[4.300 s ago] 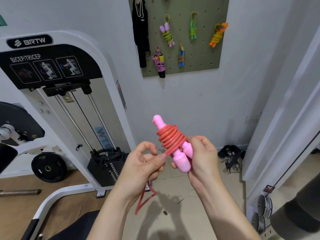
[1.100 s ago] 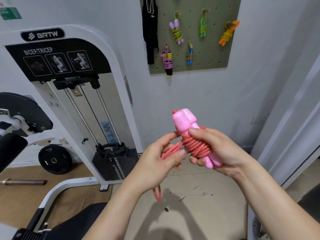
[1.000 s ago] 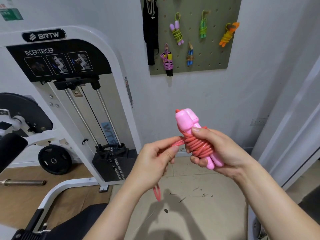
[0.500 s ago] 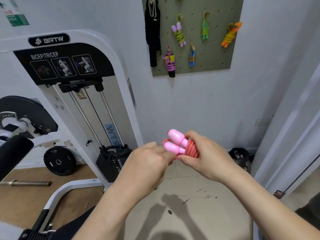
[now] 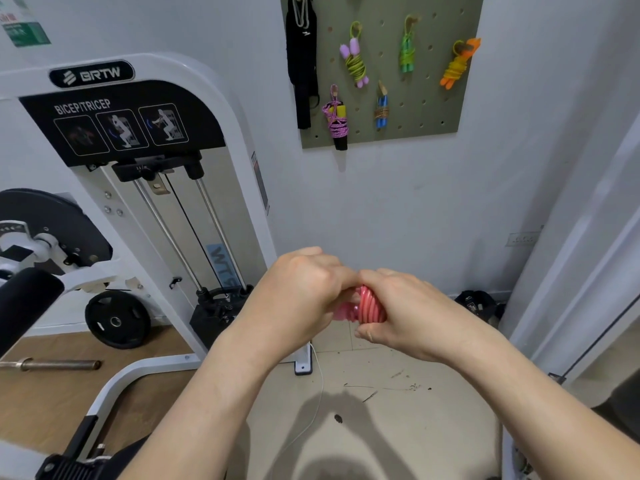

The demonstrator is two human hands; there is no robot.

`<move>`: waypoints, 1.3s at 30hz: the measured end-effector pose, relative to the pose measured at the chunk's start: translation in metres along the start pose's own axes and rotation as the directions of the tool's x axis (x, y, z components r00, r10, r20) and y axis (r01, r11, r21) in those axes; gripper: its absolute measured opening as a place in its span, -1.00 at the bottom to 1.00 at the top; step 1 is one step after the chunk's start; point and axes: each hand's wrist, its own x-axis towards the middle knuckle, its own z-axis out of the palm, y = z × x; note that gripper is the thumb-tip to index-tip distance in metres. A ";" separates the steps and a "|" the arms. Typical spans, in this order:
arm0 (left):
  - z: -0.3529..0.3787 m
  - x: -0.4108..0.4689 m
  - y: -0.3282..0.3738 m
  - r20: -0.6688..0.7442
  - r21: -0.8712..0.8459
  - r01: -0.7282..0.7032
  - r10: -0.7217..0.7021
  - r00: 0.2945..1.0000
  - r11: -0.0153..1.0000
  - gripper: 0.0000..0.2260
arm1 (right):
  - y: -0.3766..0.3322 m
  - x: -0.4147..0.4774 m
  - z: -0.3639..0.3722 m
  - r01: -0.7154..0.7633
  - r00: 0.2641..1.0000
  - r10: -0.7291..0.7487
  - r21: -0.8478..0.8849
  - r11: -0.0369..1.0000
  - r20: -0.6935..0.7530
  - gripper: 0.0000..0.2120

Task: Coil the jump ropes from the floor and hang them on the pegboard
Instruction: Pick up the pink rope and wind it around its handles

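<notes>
I hold a pink jump rope (image 5: 370, 304) at chest height, its red cord wound tightly around the pink handles. My left hand (image 5: 301, 292) closes over the handle ends on the left. My right hand (image 5: 405, 310) grips the coiled bundle from the right. Both hands touch above the bundle, and most of the handles are hidden. The green pegboard (image 5: 433, 109) hangs on the wall above. Several coiled ropes hang on it: a purple-handled one (image 5: 356, 60), a green one (image 5: 408, 51), an orange one (image 5: 456, 65), a magenta one (image 5: 337, 119) and a blue one (image 5: 381, 107).
A white bicep/tricep machine (image 5: 145, 188) stands on the left with a weight plate (image 5: 117, 319) and a barbell (image 5: 52, 364) on the wooden floor. A black strap (image 5: 302, 60) hangs at the pegboard's left edge. A black item (image 5: 479, 303) lies by the wall. A thin white cord (image 5: 317, 386) trails on the tiles.
The loose end of the cord that hung below my left hand is gone from view. Both hands have closed together over the bundle and turned it sideways, hiding the handles.
</notes>
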 end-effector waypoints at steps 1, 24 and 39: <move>0.000 0.002 0.002 -0.002 0.006 -0.015 0.015 1.000 1.000 -0.88 | 0.000 0.000 0.000 0.012 1.000 -0.012 0.028 1.000 -0.001 -0.56; 0.010 0.016 0.000 0.342 -0.887 0.309 -0.039 0.939 -0.344 -0.20 | 0.005 -0.006 0.003 -0.105 0.841 -0.497 0.965 0.238 0.214 -0.52; 0.039 -0.010 0.005 0.508 -0.862 0.288 -0.707 0.493 -0.418 -0.91 | -0.010 -0.011 -0.012 0.056 0.998 -0.055 0.396 0.917 -0.013 -0.68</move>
